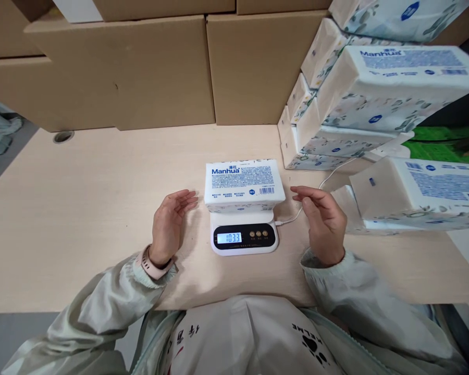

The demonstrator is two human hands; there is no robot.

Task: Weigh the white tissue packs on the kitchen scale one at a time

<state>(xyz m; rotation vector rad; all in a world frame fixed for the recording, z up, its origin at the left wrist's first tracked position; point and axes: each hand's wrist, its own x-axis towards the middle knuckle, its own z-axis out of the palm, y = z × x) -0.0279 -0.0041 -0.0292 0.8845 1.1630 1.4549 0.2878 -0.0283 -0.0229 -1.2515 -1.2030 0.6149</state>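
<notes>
A white and blue pack of tissues point(242, 185) marked "Manhua" lies flat on a white digital scale point(244, 249), whose lit display reads about 103.3. To the left of the pack, my left hand point(170, 224) is raised with the fingers stretched out, apart from the pack and holding nothing. On the other side, my right hand point(322, 221) hovers with its fingers extended, also off the pack and bare. A white cable point(291, 220) runs from the scale's right side behind my right hand.
Several tissue packs are stacked point(375, 99) at the back right of the table point(89, 219). More packs point(433, 192) lie at the right edge. Cardboard boxes point(160, 73) line the back. A round cable hole point(63, 136) is at the back left.
</notes>
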